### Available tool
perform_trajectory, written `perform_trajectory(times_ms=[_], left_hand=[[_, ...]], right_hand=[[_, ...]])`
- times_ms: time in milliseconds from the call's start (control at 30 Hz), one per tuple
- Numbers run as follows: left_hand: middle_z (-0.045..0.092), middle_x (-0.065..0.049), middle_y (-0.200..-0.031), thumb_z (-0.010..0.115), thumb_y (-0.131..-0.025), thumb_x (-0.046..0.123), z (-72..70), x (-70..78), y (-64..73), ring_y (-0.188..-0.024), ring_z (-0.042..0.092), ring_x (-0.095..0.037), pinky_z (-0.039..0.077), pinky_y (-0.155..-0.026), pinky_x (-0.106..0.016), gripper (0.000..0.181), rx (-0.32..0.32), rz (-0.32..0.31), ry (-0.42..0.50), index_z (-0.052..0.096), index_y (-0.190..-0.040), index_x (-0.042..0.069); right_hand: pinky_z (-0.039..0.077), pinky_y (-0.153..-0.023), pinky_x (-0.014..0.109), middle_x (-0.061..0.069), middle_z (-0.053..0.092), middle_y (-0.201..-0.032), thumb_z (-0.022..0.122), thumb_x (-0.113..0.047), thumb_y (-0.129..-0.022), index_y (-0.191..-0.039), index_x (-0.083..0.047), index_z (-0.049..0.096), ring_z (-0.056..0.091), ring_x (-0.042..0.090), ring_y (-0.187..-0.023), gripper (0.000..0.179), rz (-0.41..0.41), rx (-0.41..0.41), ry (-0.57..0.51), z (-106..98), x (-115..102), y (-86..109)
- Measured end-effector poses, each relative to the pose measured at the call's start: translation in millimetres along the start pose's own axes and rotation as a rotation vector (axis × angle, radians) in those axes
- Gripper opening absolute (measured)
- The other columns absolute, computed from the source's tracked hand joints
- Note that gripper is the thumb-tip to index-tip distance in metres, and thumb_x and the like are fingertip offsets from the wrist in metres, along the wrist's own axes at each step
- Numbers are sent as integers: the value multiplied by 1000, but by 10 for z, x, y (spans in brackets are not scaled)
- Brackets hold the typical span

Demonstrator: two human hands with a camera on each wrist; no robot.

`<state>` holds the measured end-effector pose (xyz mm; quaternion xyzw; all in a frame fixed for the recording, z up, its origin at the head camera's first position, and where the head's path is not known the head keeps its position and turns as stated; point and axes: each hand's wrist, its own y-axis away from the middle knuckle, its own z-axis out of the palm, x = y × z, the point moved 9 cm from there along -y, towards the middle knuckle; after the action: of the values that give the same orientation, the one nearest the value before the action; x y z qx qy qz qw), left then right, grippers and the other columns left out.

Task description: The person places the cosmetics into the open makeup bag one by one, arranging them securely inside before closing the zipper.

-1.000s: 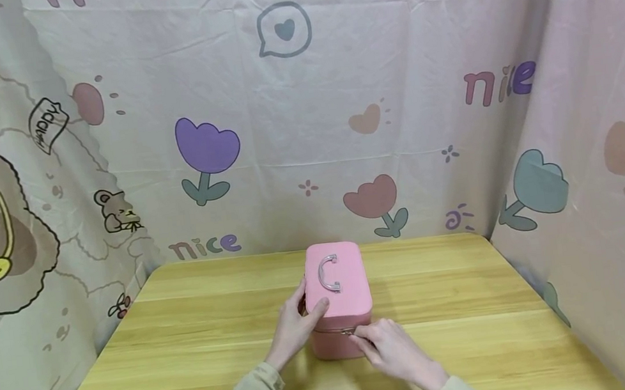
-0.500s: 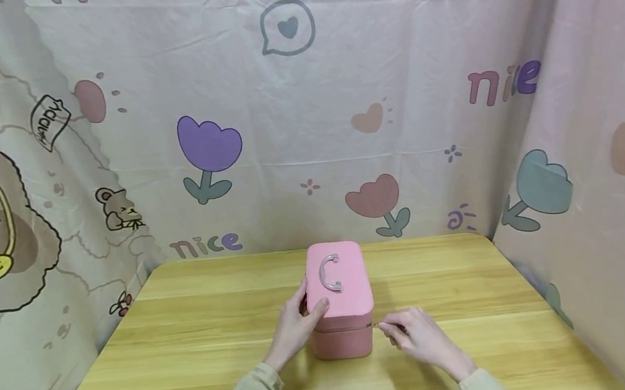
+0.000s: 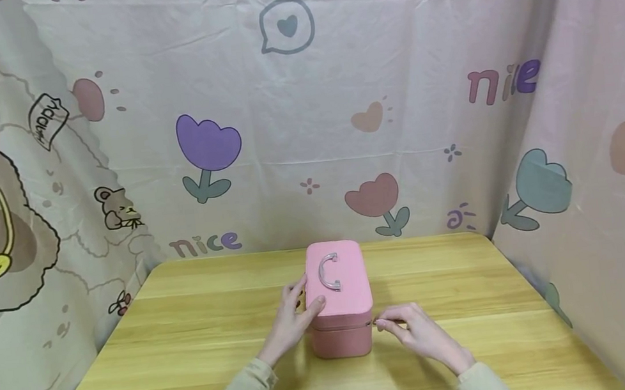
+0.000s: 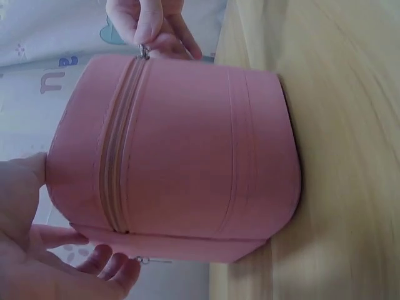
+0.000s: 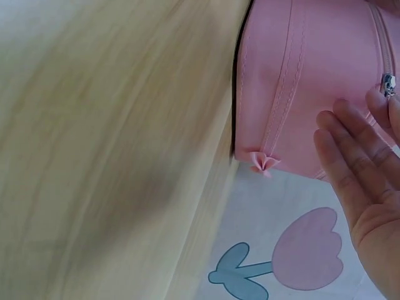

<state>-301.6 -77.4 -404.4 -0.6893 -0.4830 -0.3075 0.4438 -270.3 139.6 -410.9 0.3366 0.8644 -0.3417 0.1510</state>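
A pink zip-up cosmetic case (image 3: 351, 280) stands upright on the table, its lid down and a clear curved handle (image 3: 328, 273) on top. My left hand (image 3: 289, 320) holds the case at its near left edge, thumb on the lid and fingers along the left side. At the near right corner, my right hand (image 3: 418, 334) pinches the metal zipper pull (image 5: 389, 84) between thumb and forefinger, its other fingers extended. The zipper (image 4: 112, 156) runs across the near side below the lid. A second zipper pull (image 4: 144, 259) hangs by the left fingertips in the left wrist view.
The wooden table (image 3: 191, 350) extends on both sides of the case. A patterned curtain (image 3: 304, 125) hangs behind it and along both sides. A small pink bow (image 5: 262, 162) sits low on the case in the right wrist view.
My right hand has drawn the zipper pull rightward along the near side to the right corner, mostly in the first half second. The left hand keeps its hold; the case has stayed in place.
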Motion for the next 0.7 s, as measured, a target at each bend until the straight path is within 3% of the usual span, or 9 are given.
perform_trajectory(times_ms=[233, 367, 500, 600, 700], left_hand=[[48, -27, -132, 64, -98, 24, -33, -95, -65, -117, 57, -37, 50, -105, -54, 64, -46, -53, 37, 40, -151, -4], [55, -28, -134, 64, -99, 19, -76, -151, -104, -123, 57, -41, 49, -108, -52, 54, -11, -75, 128, 47, -144, -5], [59, -30, -134, 64, -99, 17, -132, -152, -89, -126, 58, -45, 50, -108, -50, 44, 57, -67, 176, 53, -132, -10], [61, -30, -129, 64, -99, 18, -172, -103, -51, -118, 63, -44, 55, -102, -47, 39, 135, -47, 111, 58, -126, -10], [58, -27, -125, 67, -97, 26, -163, -60, -13, -112, 63, -38, 57, -97, -46, 47, 192, -51, -31, 60, -128, -7]], right_hand=[[62, -76, 25, 9, 77, -83, 64, -6, -96, -91, -7, 76, 71, 8, -78, 13, -44, -6, -74, 63, -70, -39], [61, -75, 21, 7, 78, -82, 65, -5, -95, -90, -6, 77, 72, 9, -75, 13, -96, 13, -50, 117, -180, -72], [54, -68, 9, -1, 77, -77, 65, -8, -95, -92, -10, 78, 61, -7, -68, 14, -129, 45, 14, 150, -293, -107], [42, -61, 4, -7, 71, -66, 66, -9, -95, -88, -12, 78, 43, -15, -61, 13, -123, 63, 63, 165, -346, -126], [32, -55, 3, -10, 58, -56, 68, -9, -93, -85, -12, 77, 29, -15, -58, 13, -119, 82, 82, 182, -382, -135]])
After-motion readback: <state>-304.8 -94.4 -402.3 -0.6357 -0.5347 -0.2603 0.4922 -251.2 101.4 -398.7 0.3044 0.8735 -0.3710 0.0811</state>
